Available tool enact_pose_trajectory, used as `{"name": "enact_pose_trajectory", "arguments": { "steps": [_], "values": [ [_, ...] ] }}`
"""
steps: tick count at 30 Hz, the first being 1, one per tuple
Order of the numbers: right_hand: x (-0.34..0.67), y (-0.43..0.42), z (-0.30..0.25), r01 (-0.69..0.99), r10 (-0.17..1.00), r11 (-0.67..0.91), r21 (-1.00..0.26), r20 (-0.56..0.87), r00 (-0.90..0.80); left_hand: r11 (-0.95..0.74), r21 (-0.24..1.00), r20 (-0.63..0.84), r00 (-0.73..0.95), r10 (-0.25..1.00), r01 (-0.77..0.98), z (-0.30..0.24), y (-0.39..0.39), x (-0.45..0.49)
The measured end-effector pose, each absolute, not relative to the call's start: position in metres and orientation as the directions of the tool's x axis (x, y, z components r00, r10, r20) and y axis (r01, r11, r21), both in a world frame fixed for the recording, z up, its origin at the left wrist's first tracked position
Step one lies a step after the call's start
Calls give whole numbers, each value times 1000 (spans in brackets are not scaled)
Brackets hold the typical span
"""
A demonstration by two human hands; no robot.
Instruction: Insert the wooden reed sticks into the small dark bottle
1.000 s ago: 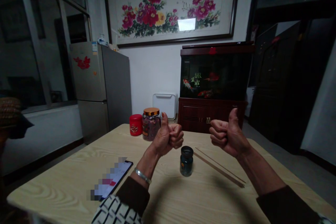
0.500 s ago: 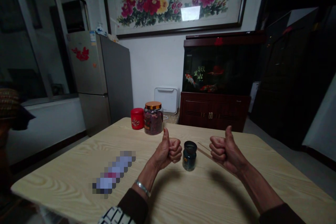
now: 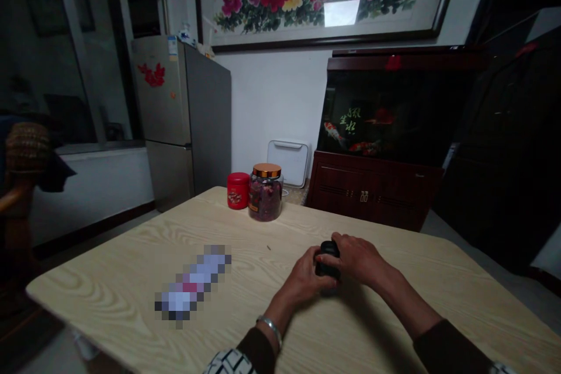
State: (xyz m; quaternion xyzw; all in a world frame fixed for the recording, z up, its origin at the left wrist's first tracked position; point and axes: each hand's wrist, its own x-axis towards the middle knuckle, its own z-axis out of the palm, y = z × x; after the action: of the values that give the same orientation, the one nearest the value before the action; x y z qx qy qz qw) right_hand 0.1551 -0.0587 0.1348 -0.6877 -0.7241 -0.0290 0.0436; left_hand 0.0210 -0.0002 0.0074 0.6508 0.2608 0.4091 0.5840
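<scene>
A small dark glass jar (image 3: 329, 252) is on the near right part of the table, between my two hands. My left hand (image 3: 302, 276) is closed around its left side, with the thumb toward me. From the right, my right hand (image 3: 357, 256) grips the jar near its dark top, fingers bent over the far edge. The hands cover most of the jar, so its lower body hardly shows. A metal bracelet (image 3: 270, 330) circles my left wrist.
On the pale wooden table (image 3: 144, 257) stand a red canister (image 3: 238, 191) and a large jar with a copper-coloured lid (image 3: 265, 194) at the back. A blurred-out flat object (image 3: 193, 286) lies at left. Beyond are a fridge (image 3: 164, 128) and a fish tank (image 3: 390, 111).
Both hands have gone from thumbs-up fists on either side of the jar to gripping it. The view has shifted slightly, and the thin sticks by the jar no longer show.
</scene>
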Motion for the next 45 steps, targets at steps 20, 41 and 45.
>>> {"name": "enact_pose_trajectory", "arguments": {
  "steps": [20, 41, 45],
  "values": [
    [162, -47, 141, 985, 985, 169, 27, 29, -170, -338, 940, 265, 517, 814, 52, 12, 2, 13],
    [170, -43, 144, 954, 971, 222, -204, -47, -236, -313, 950, 272, 555, 786, -22, 10, 4, 12],
    [167, -41, 142, 972, 974, 210, -104, -69, -217, -321, 947, 261, 560, 786, 9, 9, 5, 11]
  ]
}}
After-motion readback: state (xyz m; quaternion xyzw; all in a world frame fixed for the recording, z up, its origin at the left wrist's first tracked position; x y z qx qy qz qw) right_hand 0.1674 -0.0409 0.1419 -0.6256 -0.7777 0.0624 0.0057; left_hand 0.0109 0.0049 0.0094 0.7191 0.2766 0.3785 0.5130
